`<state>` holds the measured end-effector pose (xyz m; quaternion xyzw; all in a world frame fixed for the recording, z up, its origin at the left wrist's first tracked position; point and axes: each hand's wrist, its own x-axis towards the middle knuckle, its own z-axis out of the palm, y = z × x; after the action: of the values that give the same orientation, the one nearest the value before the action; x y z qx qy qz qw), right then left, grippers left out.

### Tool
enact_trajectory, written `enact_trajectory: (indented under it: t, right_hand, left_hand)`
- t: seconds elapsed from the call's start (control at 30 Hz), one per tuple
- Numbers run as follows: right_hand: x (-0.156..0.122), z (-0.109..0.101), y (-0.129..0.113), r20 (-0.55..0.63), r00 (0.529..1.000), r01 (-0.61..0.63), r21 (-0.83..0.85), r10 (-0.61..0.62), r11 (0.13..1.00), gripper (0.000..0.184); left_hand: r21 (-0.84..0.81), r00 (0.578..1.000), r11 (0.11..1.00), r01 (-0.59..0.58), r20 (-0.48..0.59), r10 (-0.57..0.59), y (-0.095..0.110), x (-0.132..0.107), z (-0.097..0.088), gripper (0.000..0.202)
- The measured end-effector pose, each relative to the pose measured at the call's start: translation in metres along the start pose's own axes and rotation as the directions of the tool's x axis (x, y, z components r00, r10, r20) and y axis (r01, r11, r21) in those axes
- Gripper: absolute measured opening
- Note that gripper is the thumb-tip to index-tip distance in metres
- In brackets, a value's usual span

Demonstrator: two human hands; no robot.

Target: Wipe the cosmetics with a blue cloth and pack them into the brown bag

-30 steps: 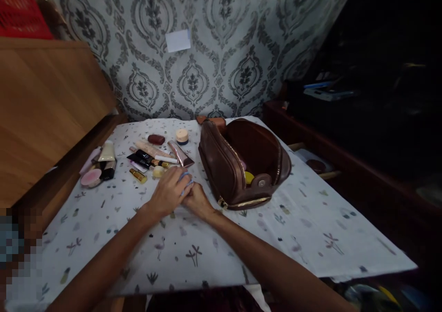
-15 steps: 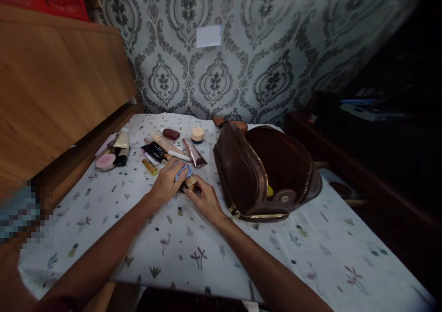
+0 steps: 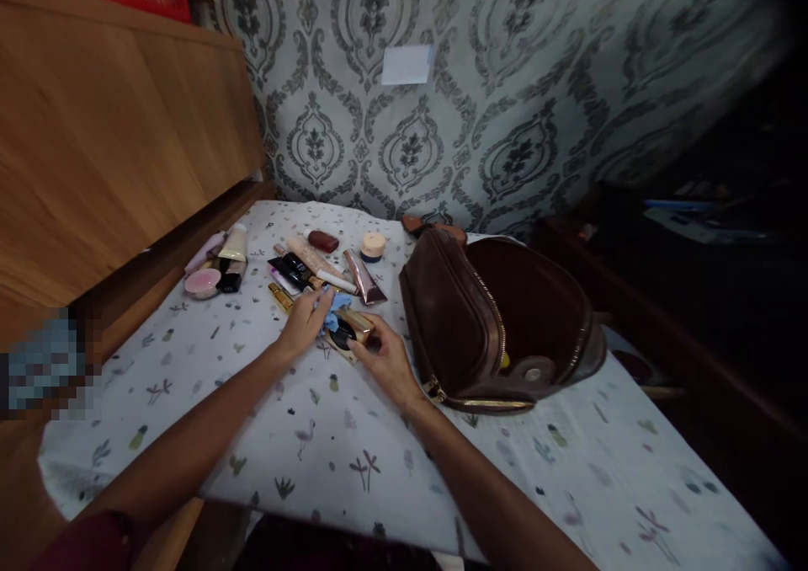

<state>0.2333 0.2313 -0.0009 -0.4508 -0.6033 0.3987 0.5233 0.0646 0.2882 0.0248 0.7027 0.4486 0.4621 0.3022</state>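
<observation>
Pinched in my left hand (image 3: 304, 322) is a crumpled blue cloth (image 3: 334, 308), pressed against a gold and black cosmetic case (image 3: 344, 335). My right hand (image 3: 386, 359) grips that case by its right side, thumb at the front and fingers behind its gold edge. Just beyond my left hand lie a gold lipstick tube (image 3: 279, 297), several black and pale tubes, and a white stick (image 3: 336, 282). A shiny rose-brown squeeze tube (image 3: 364, 278) lies behind the case. Part of the case is hidden by the cloth and fingers.
To the right, a brown toiletry bag (image 3: 451, 318) stands unzipped. A small jar (image 3: 373, 247) and a dark red case (image 3: 323, 241) sit further back. On the left are a pink compact (image 3: 203, 283) and other cosmetics, near a wooden cabinet (image 3: 126, 116). The tablecloth (image 3: 252, 436) is patterned.
My hands have turned the case so its black face shows more, and the cloth has shifted to its left side. The whole view has moved slightly.
</observation>
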Motion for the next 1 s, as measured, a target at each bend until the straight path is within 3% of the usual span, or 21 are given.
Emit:
enact_trajectory:
  t: [0.27, 0.47, 0.63, 0.8, 1.0]
  right_hand:
    - [0.0002, -0.0054, -0.0096, -0.02, 1.0, 0.005, -0.044, -0.006, 0.999, 0.032]
    - [0.0014, -0.0045, -0.0041, -0.101, 0.968, -0.203, 0.231, 0.231, 0.952, 0.039]
    - [0.0038, -0.005, -0.0019, -0.18, 0.932, -0.223, 0.397, 0.314, 0.89, 0.035]
    - [0.0033, -0.0037, -0.0012, -0.19, 0.937, -0.199, 0.401, 0.293, 0.894, 0.04]
    - [0.0029, -0.0053, -0.0013, -0.108, 0.973, -0.161, 0.302, 0.201, 0.94, 0.037]
  left_hand:
    - [0.04, 0.996, 0.996, -0.077, 0.047, 0.075, 0.0079, -0.0046, 0.004, 0.048]
    - [0.057, 0.993, 0.995, -0.084, 0.086, 0.079, 0.0039, -0.0048, 0.0077, 0.049]
    - [0.046, 0.995, 0.997, -0.056, 0.088, 0.052, 0.0023, -0.004, 0.0074, 0.051]
    - [-0.025, 0.995, 1.0, 0.011, 0.098, -0.009, 0.0023, -0.0045, 0.0079, 0.052]
    - [-0.106, 0.988, 0.99, 0.089, 0.135, -0.074, 0.0016, -0.005, 0.0068, 0.047]
